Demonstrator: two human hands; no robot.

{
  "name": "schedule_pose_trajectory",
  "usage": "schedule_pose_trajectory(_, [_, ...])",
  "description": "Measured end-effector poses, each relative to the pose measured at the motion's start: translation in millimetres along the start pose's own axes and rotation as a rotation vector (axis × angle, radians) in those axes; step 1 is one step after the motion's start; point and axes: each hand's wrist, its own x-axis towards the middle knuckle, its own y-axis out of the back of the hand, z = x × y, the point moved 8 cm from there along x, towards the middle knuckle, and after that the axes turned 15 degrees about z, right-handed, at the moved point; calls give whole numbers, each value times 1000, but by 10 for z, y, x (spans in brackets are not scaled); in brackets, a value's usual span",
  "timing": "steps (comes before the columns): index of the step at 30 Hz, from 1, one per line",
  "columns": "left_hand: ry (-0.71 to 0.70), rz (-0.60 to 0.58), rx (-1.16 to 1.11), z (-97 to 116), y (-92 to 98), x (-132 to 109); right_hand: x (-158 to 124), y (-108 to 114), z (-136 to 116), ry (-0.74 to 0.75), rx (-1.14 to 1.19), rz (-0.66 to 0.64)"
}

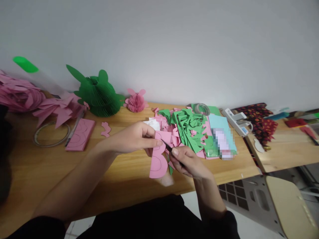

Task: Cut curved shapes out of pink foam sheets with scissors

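Note:
My left hand (142, 139) pinches a piece of pink paper (157, 166) with scalloped edges and drawn curved lines, held above the front of the table. In my right hand (185, 159) is a pair of dark scissors (167, 146). Their blades meet the paper's upper right edge near my left thumb, and the handles are mostly hidden by my fingers. Behind both hands lies a heap of green paper scraps (188, 124) mixed with pink scraps (175, 134).
On the left are a green honeycomb paper figure (102, 96), a small pink one (136, 101), a pink paper stack (81, 134), a tape roll (37, 141) and pink paper strips (22, 94). A power strip (238, 121) lies right of the light blue sheets (221, 122). A stool (289, 202) stands below.

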Motion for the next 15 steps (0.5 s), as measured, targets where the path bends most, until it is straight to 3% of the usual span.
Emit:
schedule_pose_trajectory(9, [14,-11,-47,5,-17,-19,-11,-1,0,7,49,4])
schedule_pose_trajectory(15, [-28,67,27,71,69,-32,0,-30,2,-18,101,-23])
